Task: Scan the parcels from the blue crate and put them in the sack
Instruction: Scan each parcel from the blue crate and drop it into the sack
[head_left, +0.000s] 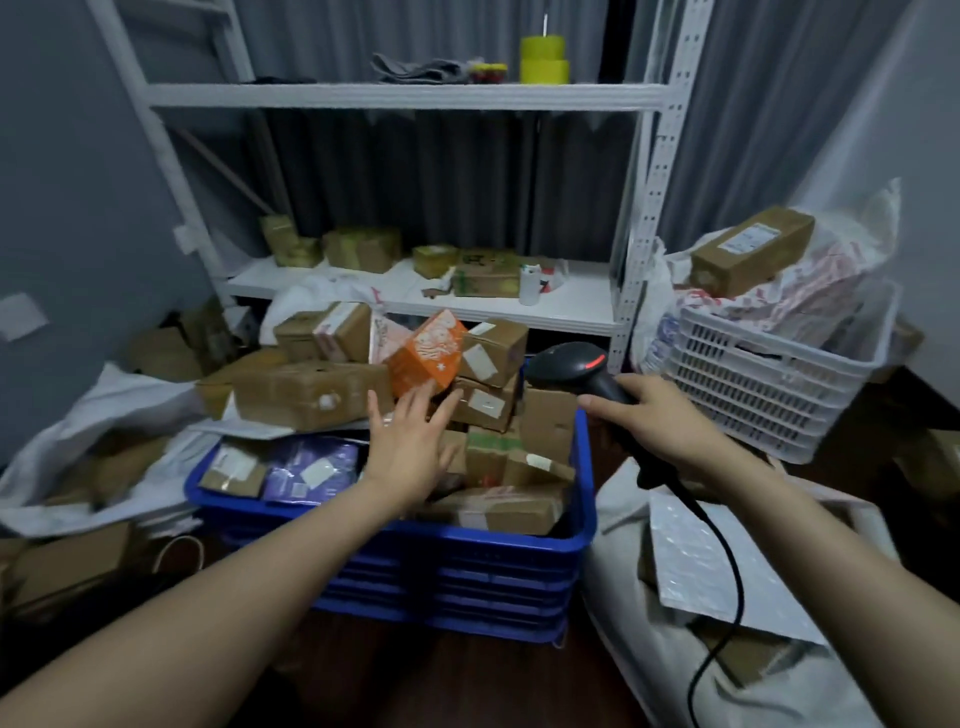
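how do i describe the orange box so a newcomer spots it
Find the blue crate on the floor, heaped with parcels. Near the heap's top, just beyond the left hand, a tilted orange box stands. It alone is orange with white print; its neighbours are mostly brown cardboard.

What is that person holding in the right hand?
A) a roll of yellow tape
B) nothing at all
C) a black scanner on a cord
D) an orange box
C: the right hand grips the black scanner by its handle, while the left hand reaches with straight fingers toward the orange box and holds nothing.
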